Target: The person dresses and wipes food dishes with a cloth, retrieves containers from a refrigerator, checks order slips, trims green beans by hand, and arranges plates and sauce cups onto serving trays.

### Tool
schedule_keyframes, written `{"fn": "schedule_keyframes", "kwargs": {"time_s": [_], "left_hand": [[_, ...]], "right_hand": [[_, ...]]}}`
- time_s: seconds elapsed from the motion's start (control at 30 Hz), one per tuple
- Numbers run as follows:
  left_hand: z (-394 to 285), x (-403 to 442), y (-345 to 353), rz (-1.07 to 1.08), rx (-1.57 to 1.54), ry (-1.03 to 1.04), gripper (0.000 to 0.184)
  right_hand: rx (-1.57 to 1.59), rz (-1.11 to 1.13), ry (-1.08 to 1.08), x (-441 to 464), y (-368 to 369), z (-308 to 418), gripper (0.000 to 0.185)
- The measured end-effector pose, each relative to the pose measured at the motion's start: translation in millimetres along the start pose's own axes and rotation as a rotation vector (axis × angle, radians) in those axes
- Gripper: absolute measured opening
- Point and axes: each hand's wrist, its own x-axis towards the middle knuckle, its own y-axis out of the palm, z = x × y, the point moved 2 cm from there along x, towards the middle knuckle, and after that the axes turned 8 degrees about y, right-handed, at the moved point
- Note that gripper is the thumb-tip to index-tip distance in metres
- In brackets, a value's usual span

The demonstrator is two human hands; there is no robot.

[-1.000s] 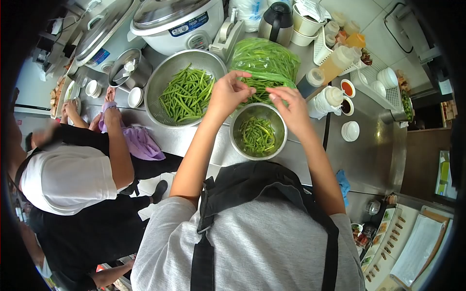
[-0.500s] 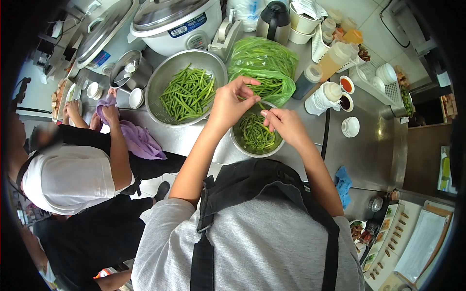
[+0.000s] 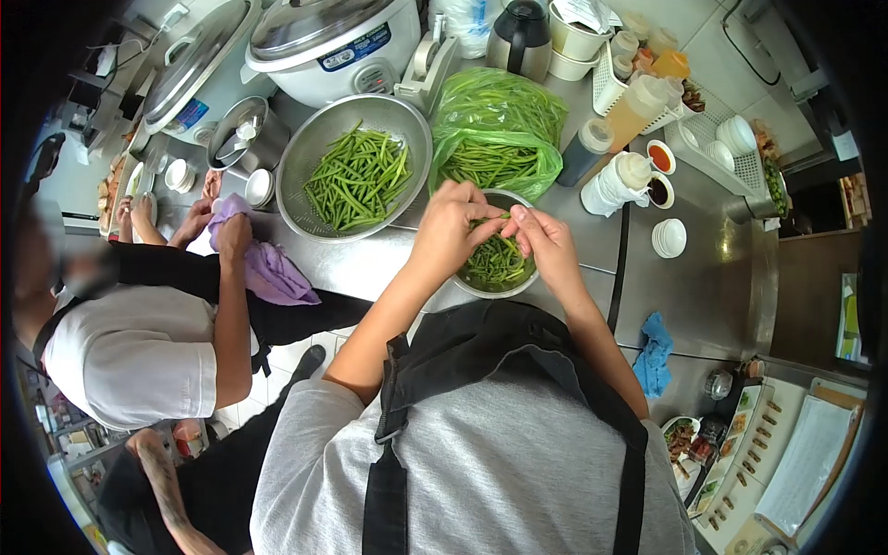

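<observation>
While between hands [image 3: 452, 228] — slender green bean [image 3: 490, 220].

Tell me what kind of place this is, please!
Probably a restaurant kitchen. There's a big rice cooker, squeeze bottles with coloured liquids inside, and a wide metal colander of green beans on a shiny metal counter.

Blue label [image 3: 354, 48] on front of white cooker [image 3: 319, 79], back of worktop [image 3: 324, 264]: "COOKER" legible, word before it prob. "RICE"; smaller txt below too blurry. 2nd cooker [image 3: 205, 69], L of it: blue sticker [image 3: 191, 115], txt illegible. Bag w/ blue print [image 3: 465, 26]: can't read.
</observation>
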Motion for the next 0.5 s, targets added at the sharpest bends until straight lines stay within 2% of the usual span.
{"fn": "schedule_keyframes", "kwargs": {"time_s": [0.03, 0.17, 0.27, 0.37, 0.5], "left_hand": [[3.2, -2.0, 5.1, -0.066, -0.090, 0.058, 0.018], [-1.7, -0.8, 1.4, -0.063, -0.073, 0.031, 0.020], [-5.7, 1.9, -9.4, -0.051, -0.024, 0.051, 0.021], [-8.8, 5.3, -16.9, -0.020, 0.087, 0.143, 0.021], [-14.5, 8.6, -19.4, -0.007, 0.155, 0.250, 0.020]], "right_hand": [[0.020, -0.015, 0.004, -0.3, 0.8, -2.5, 0.039], [-0.031, 0.036, 0.006, 0.2, -4.6, -2.7, 0.039], [-0.105, 0.074, 0.034, 0.9, -16.8, -3.5, 0.031], [-0.237, -0.099, -0.181, -2.4, -15.4, 5.6, 0.017], [-0.461, -0.070, -0.248, -6.7, -18.3, 17.5, 0.012]]}}
